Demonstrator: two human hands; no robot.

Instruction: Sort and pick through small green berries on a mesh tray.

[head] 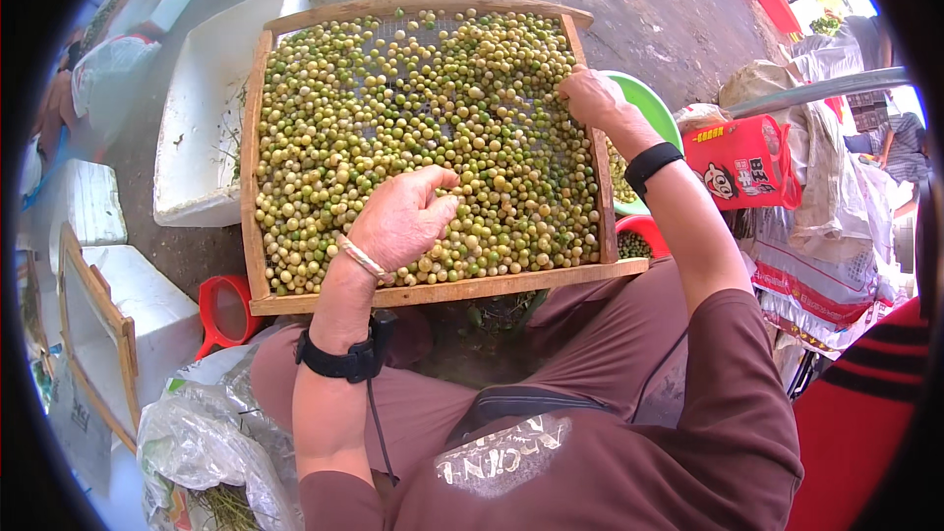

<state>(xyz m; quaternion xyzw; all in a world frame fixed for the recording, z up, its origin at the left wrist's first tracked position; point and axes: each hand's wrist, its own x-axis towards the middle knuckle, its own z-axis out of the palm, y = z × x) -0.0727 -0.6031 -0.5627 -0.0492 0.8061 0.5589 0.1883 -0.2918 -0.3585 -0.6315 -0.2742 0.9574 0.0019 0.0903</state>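
Before me, a wooden-framed mesh sieve (252, 162) holds a thick spread of small round green and yellowish fruits (317, 162). My left hand (404, 221) is over the front middle of the fruits, its thumb and index fingertips a little apart. The other fingers curl under, so its palm is hidden. At the sieve's right side, my right hand (597, 99) reaches across the wooden rail, with bent fingertips at the fruits along the inner edge. Whether either hand holds a fruit cannot be made out.
White foam boxes (195, 125) stand left of and beyond the sieve. To its right are a green basin (649, 107) and a red container (649, 225), both with fruits. A red strainer (227, 307) and plastic bag (214, 450) lie left; a red bag (737, 162) and sacks lie right.
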